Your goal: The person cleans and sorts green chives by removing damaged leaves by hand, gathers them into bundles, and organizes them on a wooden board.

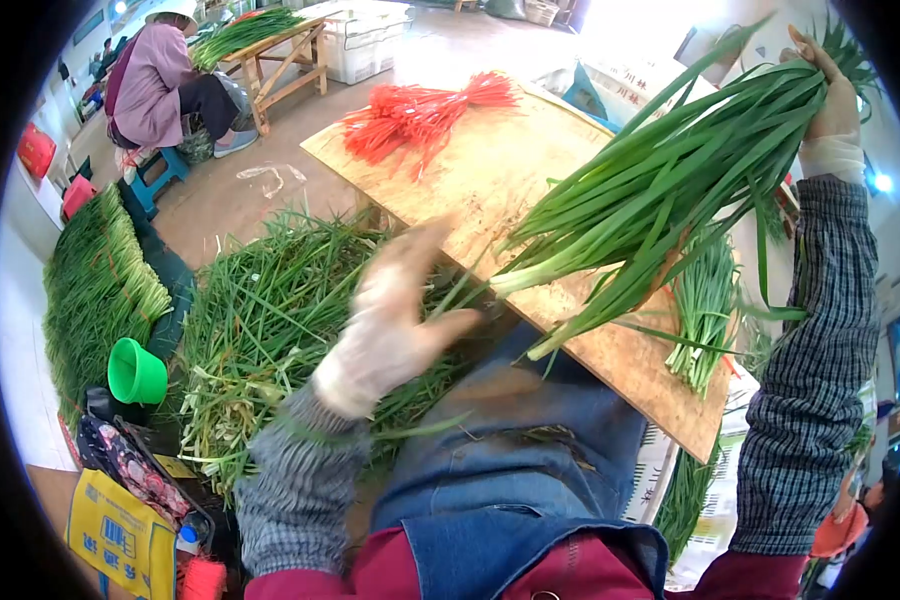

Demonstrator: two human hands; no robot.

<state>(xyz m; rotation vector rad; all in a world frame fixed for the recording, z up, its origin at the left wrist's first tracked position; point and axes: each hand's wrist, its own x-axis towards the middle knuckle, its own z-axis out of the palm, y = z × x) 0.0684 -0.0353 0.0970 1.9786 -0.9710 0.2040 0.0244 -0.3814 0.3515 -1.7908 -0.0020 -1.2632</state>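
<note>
My right hand (825, 95) is raised at the upper right, fingers wrapped round a bunch of garlic chives (670, 170). The long flat leaves slant down to the left, and their pale ends hang over the wooden board (370, 185). My left hand (395, 315), in a whitish glove, is blurred. Its thumb stands apart from the fingers, and nothing shows in it. It hovers left of the pale ends, above a heap of loose green leaves (260, 320). A smaller tied bunch of chives (705, 315) lies on the board's right part.
Red ties (425, 115) lie at the board's far end. To the left are stacked chives (100, 290), a green cup (137, 372) and a yellow bag (120, 535). A person (155, 85) sits on a blue stool (158, 175) near another wooden table (280, 45).
</note>
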